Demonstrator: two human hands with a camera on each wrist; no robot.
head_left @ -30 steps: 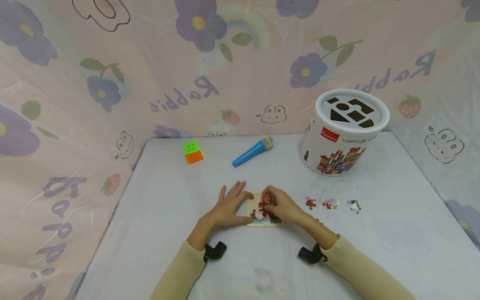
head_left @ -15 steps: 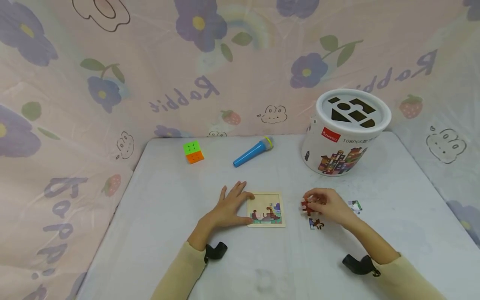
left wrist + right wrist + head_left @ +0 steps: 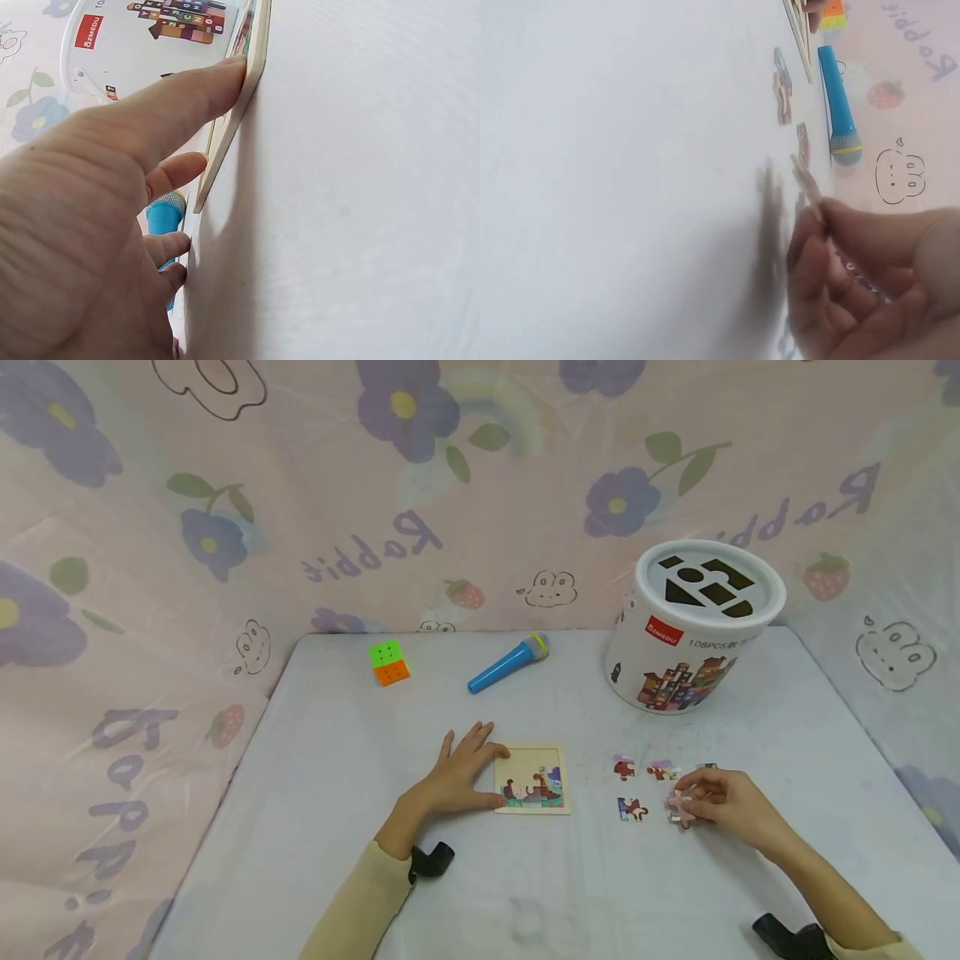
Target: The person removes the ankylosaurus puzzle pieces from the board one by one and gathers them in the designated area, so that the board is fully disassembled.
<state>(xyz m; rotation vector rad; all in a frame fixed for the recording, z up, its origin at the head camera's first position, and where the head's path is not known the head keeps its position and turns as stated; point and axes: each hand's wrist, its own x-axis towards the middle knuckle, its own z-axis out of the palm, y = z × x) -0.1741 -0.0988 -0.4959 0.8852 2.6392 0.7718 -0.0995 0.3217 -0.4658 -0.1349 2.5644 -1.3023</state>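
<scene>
A small square wooden puzzle tray (image 3: 525, 762) lies on the white table in the head view, with joined jigsaw pieces (image 3: 538, 792) along its bottom and right. My left hand (image 3: 452, 781) spreads its fingers at the tray's left side. Its thumb (image 3: 214, 82) presses one corner of the rim, and the index fingertip touches farther up that side. To the right, my right hand (image 3: 723, 806) pinches a pinkish jigsaw piece (image 3: 680, 810) between thumb and fingers. In the right wrist view this piece (image 3: 808, 187) is seen edge-on, tilted, close over the table with its shadow alongside.
Loose pieces lie near the right hand: a brown one (image 3: 623, 767), a mixed-colour one (image 3: 663, 769), one with a brown tail shape (image 3: 632, 810), and one partly hidden (image 3: 707, 767). Behind stand a cube (image 3: 389, 662), a toy microphone (image 3: 508, 663) and a large white bucket (image 3: 690, 627).
My right hand has left the tray and moved right past the loose pieces, a jigsaw piece in its fingers. The left hand stays at the tray's left side.
</scene>
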